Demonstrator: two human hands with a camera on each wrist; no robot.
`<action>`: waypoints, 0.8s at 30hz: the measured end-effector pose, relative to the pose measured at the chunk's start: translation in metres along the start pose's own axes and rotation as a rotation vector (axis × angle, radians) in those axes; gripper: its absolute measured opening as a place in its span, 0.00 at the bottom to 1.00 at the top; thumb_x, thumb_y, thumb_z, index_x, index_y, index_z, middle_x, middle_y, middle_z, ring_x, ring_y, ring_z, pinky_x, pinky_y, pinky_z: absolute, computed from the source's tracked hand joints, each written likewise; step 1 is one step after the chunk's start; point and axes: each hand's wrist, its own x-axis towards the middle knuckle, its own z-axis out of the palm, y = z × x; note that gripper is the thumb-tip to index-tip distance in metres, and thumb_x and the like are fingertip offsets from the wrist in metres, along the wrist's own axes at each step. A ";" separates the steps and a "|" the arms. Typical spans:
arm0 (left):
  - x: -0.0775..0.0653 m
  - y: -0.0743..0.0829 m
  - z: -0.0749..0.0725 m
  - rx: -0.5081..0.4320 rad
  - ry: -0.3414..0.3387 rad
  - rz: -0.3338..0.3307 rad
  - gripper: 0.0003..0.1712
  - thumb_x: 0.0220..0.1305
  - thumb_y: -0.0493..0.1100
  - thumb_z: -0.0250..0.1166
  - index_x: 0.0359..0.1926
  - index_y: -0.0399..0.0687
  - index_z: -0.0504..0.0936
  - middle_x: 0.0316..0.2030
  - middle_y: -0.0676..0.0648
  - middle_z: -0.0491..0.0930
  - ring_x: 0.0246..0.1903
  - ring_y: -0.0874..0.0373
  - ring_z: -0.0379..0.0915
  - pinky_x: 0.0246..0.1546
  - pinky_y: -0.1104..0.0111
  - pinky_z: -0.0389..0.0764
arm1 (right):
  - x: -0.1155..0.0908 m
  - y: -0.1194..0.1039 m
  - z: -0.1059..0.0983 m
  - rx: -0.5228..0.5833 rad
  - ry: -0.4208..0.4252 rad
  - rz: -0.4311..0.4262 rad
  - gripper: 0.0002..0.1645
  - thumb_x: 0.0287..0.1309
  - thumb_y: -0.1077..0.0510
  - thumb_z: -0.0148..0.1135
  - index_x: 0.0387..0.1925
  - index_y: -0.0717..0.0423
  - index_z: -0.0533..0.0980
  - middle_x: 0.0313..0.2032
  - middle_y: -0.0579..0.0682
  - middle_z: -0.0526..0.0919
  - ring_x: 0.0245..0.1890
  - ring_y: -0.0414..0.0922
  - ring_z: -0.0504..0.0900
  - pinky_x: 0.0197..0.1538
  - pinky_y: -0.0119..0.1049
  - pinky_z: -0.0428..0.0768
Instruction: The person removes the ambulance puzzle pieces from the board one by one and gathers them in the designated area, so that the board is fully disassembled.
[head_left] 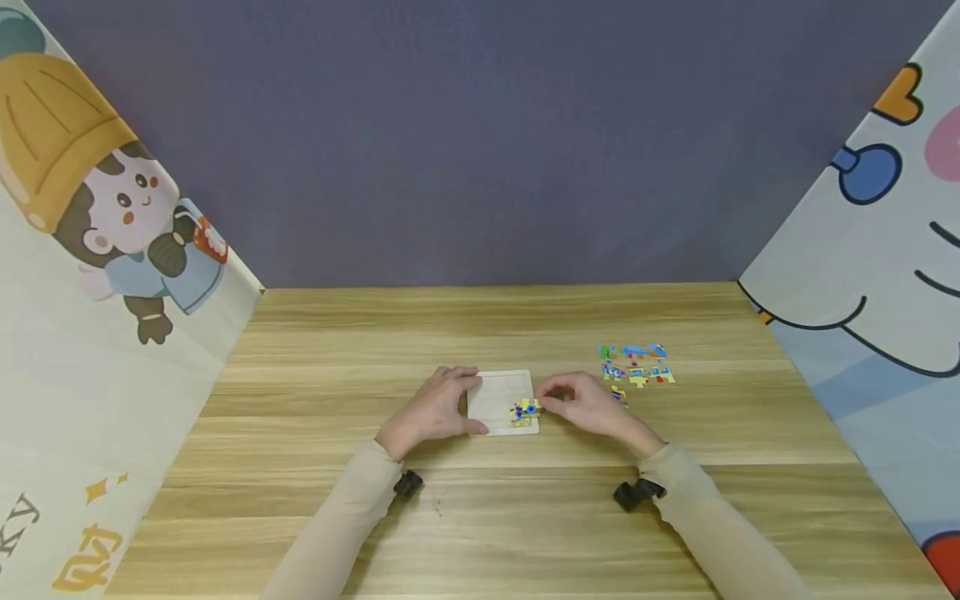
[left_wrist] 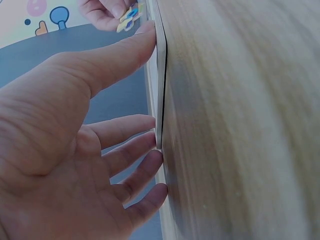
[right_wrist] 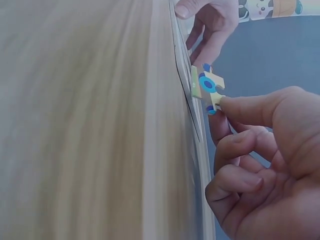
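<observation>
A pale, shallow puzzle tray (head_left: 495, 390) lies flat on the table in the head view. My left hand (head_left: 435, 406) rests at its left side, thumb touching the near corner and loosely extended fingers at the far corner. My right hand (head_left: 588, 404) pinches a puzzle piece (right_wrist: 209, 86) by one edge between thumb and index finger, over the tray's near right corner. The piece is yellow with blue round marks and looks tilted in the right wrist view. Below it, more yellow colour (head_left: 521, 422) shows in that corner; the held piece partly hides it.
Several loose colourful puzzle pieces (head_left: 636, 372) lie in rough rows to the right of the tray, one partly behind the right hand. A dark wall (head_left: 495, 150) stands behind the wooden table (head_left: 480, 517), with printed panels on both sides.
</observation>
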 end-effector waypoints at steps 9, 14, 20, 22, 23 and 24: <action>-0.002 0.001 -0.001 -0.002 0.004 0.017 0.51 0.55 0.55 0.83 0.74 0.38 0.75 0.79 0.43 0.68 0.78 0.40 0.61 0.81 0.46 0.63 | -0.010 0.012 -0.012 0.049 0.020 -0.006 0.06 0.72 0.57 0.67 0.46 0.49 0.87 0.46 0.47 0.91 0.47 0.43 0.85 0.51 0.36 0.82; -0.002 0.001 -0.001 -0.006 0.001 0.008 0.51 0.55 0.56 0.83 0.74 0.39 0.74 0.79 0.43 0.67 0.78 0.40 0.60 0.81 0.46 0.62 | -0.016 0.021 -0.022 0.047 0.039 0.025 0.08 0.73 0.56 0.66 0.48 0.50 0.87 0.45 0.47 0.90 0.46 0.42 0.84 0.51 0.34 0.83; -0.003 0.001 -0.001 -0.013 0.001 -0.001 0.50 0.56 0.55 0.83 0.75 0.41 0.74 0.80 0.45 0.66 0.79 0.42 0.59 0.82 0.47 0.60 | -0.024 0.030 -0.033 0.048 0.089 0.042 0.09 0.73 0.57 0.67 0.49 0.54 0.87 0.48 0.52 0.90 0.46 0.41 0.84 0.49 0.30 0.84; -0.004 0.001 -0.001 -0.014 -0.002 -0.003 0.50 0.56 0.55 0.83 0.75 0.41 0.74 0.80 0.45 0.66 0.79 0.42 0.59 0.82 0.47 0.60 | -0.027 0.033 -0.036 0.048 0.105 0.045 0.10 0.73 0.57 0.66 0.49 0.56 0.87 0.49 0.53 0.89 0.45 0.39 0.84 0.48 0.29 0.84; -0.004 0.001 -0.001 -0.014 -0.003 -0.004 0.50 0.56 0.55 0.83 0.75 0.41 0.74 0.80 0.46 0.66 0.79 0.42 0.59 0.82 0.47 0.60 | -0.028 0.035 -0.038 0.046 0.110 0.049 0.10 0.73 0.57 0.66 0.49 0.56 0.87 0.50 0.54 0.89 0.45 0.38 0.84 0.48 0.29 0.84; -0.004 0.001 -0.002 -0.015 -0.003 -0.005 0.50 0.56 0.55 0.83 0.75 0.41 0.74 0.80 0.46 0.66 0.79 0.43 0.59 0.82 0.47 0.60 | -0.029 0.036 -0.040 0.044 0.115 0.050 0.11 0.73 0.57 0.66 0.50 0.57 0.87 0.50 0.55 0.89 0.45 0.38 0.84 0.47 0.29 0.84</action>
